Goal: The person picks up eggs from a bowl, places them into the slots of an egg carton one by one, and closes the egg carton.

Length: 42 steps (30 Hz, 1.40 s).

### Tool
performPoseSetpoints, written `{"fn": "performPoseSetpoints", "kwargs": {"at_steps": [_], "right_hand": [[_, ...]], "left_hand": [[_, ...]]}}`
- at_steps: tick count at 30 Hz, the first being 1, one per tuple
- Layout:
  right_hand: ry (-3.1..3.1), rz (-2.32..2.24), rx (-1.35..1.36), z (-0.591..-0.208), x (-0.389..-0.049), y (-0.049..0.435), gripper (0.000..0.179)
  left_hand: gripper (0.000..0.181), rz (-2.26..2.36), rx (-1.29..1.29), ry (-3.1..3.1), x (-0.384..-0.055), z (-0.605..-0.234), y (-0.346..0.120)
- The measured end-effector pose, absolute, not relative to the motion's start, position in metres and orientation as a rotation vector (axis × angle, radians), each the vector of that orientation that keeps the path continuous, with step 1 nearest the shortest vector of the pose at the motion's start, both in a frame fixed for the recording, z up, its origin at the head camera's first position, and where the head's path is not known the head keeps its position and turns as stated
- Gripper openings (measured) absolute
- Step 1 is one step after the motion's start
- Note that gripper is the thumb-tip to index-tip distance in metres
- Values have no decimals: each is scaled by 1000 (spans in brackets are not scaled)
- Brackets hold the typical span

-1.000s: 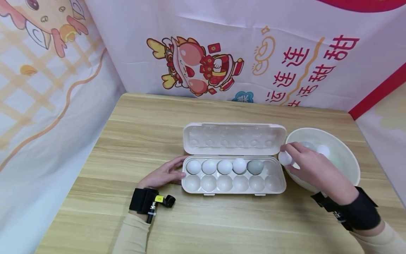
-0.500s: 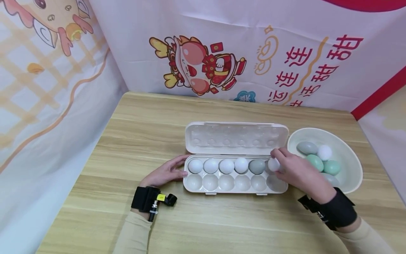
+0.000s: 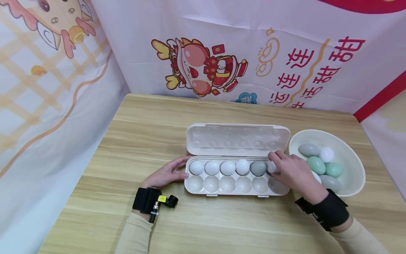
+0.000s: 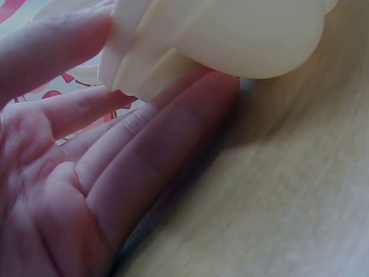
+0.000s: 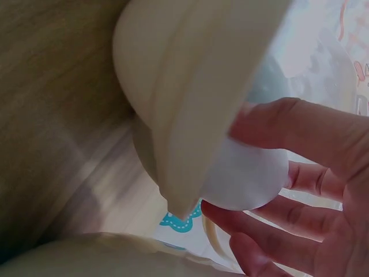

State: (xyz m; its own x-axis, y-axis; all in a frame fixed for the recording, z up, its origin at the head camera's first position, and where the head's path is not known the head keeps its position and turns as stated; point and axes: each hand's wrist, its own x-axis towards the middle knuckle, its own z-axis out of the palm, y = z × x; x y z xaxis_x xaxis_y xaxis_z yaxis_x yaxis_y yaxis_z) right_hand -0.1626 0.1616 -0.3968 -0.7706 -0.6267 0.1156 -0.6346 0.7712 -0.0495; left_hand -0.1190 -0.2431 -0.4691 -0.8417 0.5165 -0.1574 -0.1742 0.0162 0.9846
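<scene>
An egg carton (image 3: 238, 193), off-white with its lid (image 3: 238, 135) folded back, lies on the table in the head view. Its back row bears several white eggs (image 3: 196, 167) and a grey egg (image 3: 258, 168); the front-row cups hold nothing. My right hand (image 3: 293, 173) pinches a white egg (image 5: 248, 179) between thumb and fingers, at the rightmost back cup. Fingers partly cover that egg in the head view. My left hand (image 3: 166, 173) holds the carton's left end, thumb at the rim and fingers (image 4: 155, 144) beneath it in the left wrist view.
Right of the carton stands a cream bowl (image 3: 356, 176) with grey, green and white eggs in it. The wooden table (image 3: 142, 127) meets printed cloth walls (image 3: 133, 21) at the back and sides.
My right hand has carried the white egg left from the bowl's edge and lowered it to the last back-row cup. My left hand has stayed at the carton's end.
</scene>
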Motion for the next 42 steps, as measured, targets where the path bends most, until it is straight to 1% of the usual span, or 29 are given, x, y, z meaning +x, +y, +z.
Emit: {"fn": "performPoseSetpoints", "kwargs": {"at_steps": [10,25,34,42], "right_hand": [[-2871,4,1049,-400,-160,165,51],[-2952,25,1014,-400,-159,167,51],[-2863,171,1024,-395,-155,173,45],[-2714,147,995,-380,-154,181,38]], "left_hand": [[62,1864,398,1830,-122,-468,-239],[63,1850,389,1832,-124,-468,-237],[63,1823,393,1852,-123,-470,-237],[64,1812,381,1876,-118,-471,-242]]}}
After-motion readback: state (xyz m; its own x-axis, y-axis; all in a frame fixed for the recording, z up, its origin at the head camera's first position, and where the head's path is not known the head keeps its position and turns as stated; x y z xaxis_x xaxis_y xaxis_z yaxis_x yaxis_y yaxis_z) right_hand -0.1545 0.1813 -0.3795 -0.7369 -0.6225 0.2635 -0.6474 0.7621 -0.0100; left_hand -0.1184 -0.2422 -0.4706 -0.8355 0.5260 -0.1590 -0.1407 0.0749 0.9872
